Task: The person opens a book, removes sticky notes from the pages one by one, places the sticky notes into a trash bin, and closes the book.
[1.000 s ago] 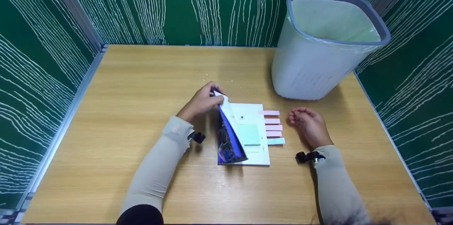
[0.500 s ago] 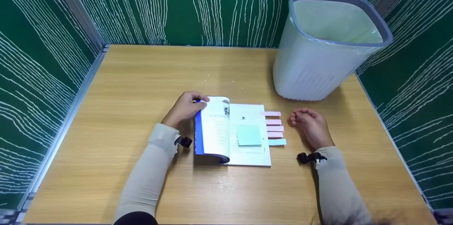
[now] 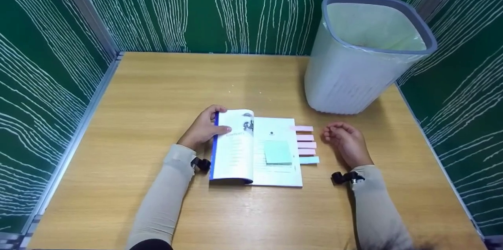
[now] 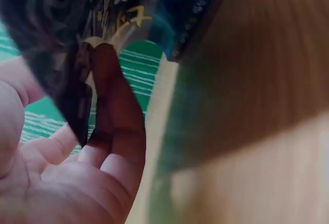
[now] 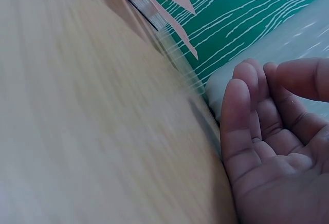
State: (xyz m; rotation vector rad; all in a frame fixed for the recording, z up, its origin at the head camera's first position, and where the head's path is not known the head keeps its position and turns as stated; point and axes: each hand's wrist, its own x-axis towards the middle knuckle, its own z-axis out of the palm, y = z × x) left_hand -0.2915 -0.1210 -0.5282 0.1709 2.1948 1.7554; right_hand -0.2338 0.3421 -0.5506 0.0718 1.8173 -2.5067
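Observation:
A book (image 3: 235,159) lies open on the table in the head view, its left page printed and its blue cover edge showing at the left. My left hand (image 3: 202,128) holds that cover and page, thumb on top of the page and fingers beneath. In the left wrist view the dark, patterned cover (image 4: 51,34) passes between thumb and fingers. A green sticky-note pad (image 3: 278,152) sits on the right page. Several pink tabs (image 3: 306,145) and a blue tab (image 3: 309,160) stick out from the book's right edge. My right hand (image 3: 346,142) rests beside them, fingers loosely curled around nothing.
A tall pale bin (image 3: 346,77) with a grey rim and a plastic liner stands at the back right of the wooden table (image 3: 169,81). Tiny white scraps (image 3: 232,85) lie behind the book. Green walls (image 3: 200,10) with white lines enclose the table.
My left hand has swung the cover and front page over to the left and lowered them, laying the book open. The right hand has stayed in place.

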